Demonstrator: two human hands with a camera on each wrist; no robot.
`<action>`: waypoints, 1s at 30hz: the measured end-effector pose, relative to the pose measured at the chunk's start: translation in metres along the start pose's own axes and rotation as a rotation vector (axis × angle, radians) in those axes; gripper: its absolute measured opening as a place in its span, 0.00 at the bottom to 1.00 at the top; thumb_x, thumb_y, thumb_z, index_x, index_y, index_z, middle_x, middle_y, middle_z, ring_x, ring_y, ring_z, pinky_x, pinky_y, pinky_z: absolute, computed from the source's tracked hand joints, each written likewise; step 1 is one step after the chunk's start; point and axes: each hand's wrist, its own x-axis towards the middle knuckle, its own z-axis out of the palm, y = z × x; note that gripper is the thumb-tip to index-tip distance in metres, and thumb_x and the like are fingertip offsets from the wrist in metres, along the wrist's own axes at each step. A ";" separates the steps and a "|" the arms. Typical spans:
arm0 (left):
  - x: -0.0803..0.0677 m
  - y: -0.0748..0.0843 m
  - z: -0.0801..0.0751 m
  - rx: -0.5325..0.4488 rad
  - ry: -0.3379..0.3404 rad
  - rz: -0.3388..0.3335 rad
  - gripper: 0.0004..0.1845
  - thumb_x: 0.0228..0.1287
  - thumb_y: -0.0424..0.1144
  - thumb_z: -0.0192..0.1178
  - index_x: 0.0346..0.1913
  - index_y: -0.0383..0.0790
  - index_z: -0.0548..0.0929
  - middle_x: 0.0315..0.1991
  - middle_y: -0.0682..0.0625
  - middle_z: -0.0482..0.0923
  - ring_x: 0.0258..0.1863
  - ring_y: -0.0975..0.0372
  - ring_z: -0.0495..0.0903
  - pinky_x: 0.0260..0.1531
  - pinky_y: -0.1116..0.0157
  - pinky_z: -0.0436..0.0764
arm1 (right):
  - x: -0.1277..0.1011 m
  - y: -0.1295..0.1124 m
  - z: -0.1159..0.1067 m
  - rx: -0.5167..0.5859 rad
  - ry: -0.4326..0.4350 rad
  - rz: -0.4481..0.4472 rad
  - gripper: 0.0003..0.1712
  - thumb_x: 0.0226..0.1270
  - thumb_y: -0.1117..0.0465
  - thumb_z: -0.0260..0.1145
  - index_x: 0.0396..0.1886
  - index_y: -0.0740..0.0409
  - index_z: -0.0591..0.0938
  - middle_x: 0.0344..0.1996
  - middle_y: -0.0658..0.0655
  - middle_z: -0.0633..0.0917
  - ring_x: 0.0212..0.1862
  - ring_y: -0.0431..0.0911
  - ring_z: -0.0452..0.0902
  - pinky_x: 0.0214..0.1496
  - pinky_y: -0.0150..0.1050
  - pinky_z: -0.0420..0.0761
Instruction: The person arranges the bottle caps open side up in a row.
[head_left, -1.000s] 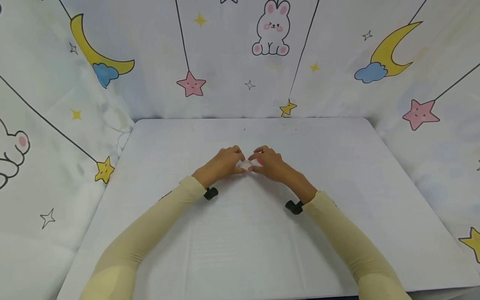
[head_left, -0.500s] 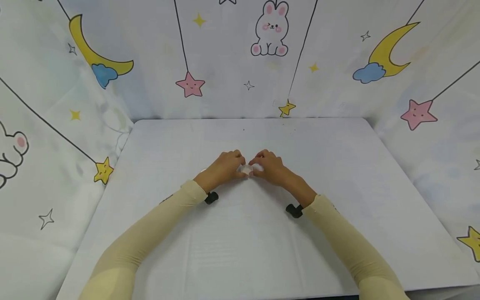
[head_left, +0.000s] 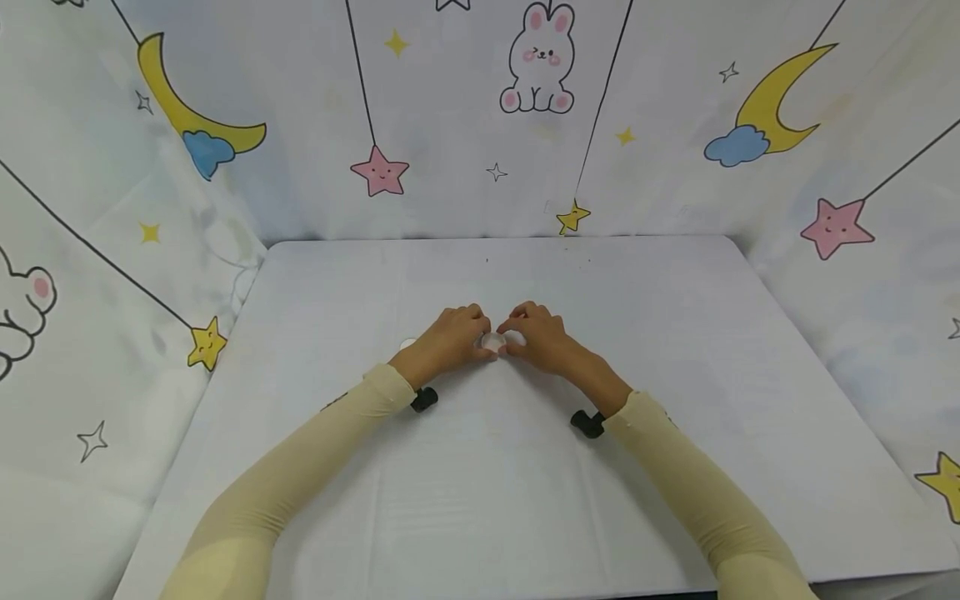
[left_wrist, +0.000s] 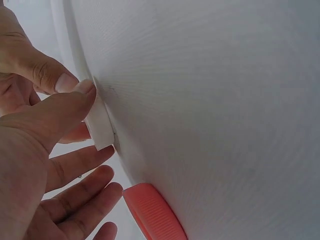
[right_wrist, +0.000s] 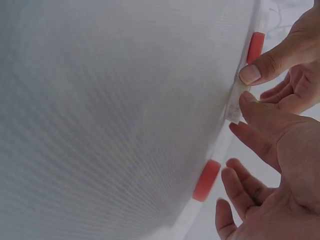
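A small whitish round cap point(head_left: 492, 342) lies between my two hands at mid-table; from the side it is a low, pale strip point(left_wrist: 102, 129). My left hand point(head_left: 452, 337) grips its left edge, thumb in front and forefinger behind. Mirroring it, my right hand point(head_left: 542, 338) pinches the right edge, so both thumb tips meet at the near side. In each wrist view the other fingers hang loosely curled off the cap. A red ribbed cap point(right_wrist: 206, 181) sits beside the right hand, and another red cap point(left_wrist: 155, 212) beside the left; fingers partly cover them from above.
White tabletop point(head_left: 480, 500) spreads around the hands. A pale disc edge point(head_left: 407, 342) shows behind the left wrist. Black wrist cameras point(head_left: 424, 399) hang under both sleeves. A cloth backdrop point(head_left: 450, 108) with stars, moons and a rabbit borders the table's back and sides.
Both hands have shifted slightly toward the near edge, keeping the whitish cap between them. The red patch by the right hand no longer shows from above, and a pale disc edge appears behind the left wrist.
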 end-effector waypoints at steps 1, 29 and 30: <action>0.000 0.000 0.000 -0.001 -0.003 -0.001 0.25 0.68 0.56 0.71 0.54 0.39 0.86 0.54 0.46 0.80 0.52 0.54 0.80 0.60 0.51 0.78 | 0.000 0.000 0.000 0.003 0.000 -0.001 0.20 0.73 0.50 0.73 0.61 0.49 0.87 0.65 0.61 0.76 0.65 0.59 0.71 0.62 0.63 0.71; 0.000 0.008 -0.007 -0.004 -0.038 -0.017 0.28 0.69 0.57 0.71 0.57 0.37 0.82 0.56 0.44 0.77 0.57 0.52 0.79 0.65 0.49 0.75 | 0.001 0.004 0.000 -0.018 0.010 -0.004 0.23 0.72 0.49 0.74 0.62 0.52 0.87 0.66 0.61 0.77 0.66 0.59 0.71 0.60 0.60 0.72; 0.001 0.008 -0.008 -0.006 -0.040 -0.018 0.29 0.69 0.57 0.71 0.58 0.37 0.82 0.57 0.44 0.77 0.58 0.52 0.79 0.66 0.49 0.74 | 0.001 0.004 -0.001 -0.010 0.020 -0.009 0.23 0.72 0.49 0.74 0.62 0.52 0.87 0.66 0.62 0.77 0.66 0.59 0.71 0.60 0.60 0.72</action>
